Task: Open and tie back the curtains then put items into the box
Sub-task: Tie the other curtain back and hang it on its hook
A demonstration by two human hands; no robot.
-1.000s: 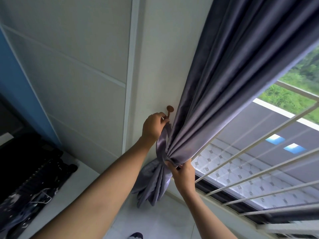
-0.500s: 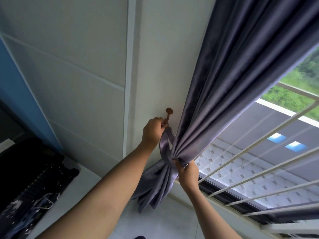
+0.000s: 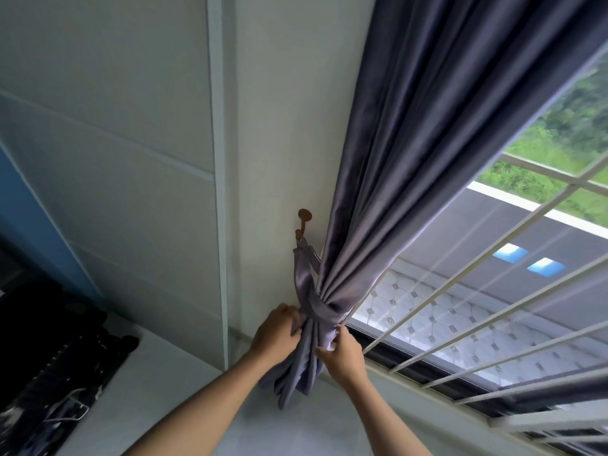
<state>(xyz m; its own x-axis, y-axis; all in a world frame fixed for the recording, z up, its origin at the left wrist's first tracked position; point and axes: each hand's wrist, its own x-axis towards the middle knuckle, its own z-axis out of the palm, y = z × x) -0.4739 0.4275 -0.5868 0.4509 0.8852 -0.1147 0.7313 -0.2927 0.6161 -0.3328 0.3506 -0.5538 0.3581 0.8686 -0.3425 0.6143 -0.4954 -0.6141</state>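
A grey-purple curtain [image 3: 411, 166] hangs gathered at the left side of the window. A matching tieback band [image 3: 317, 307] wraps the bundle and its loop hangs from a small brown wall hook [image 3: 303, 222]. My left hand [image 3: 278, 334] grips the curtain folds just below the band on the left. On the right side of the bundle, under the band, my right hand [image 3: 342, 355] holds the folds. The curtain's tail [image 3: 292, 380] droops between my wrists. No box is in view.
White window bars [image 3: 477, 330] run across the right, with a roof and greenery outside. A pale panelled wall [image 3: 131, 143] fills the left. Dark clothes and a hanger [image 3: 56, 373] lie at the lower left on a white surface.
My left hand left the hook, where the tieback loop now hangs by itself, and dropped to the curtain bundle. The right hand slid slightly lower. The view shifted down.
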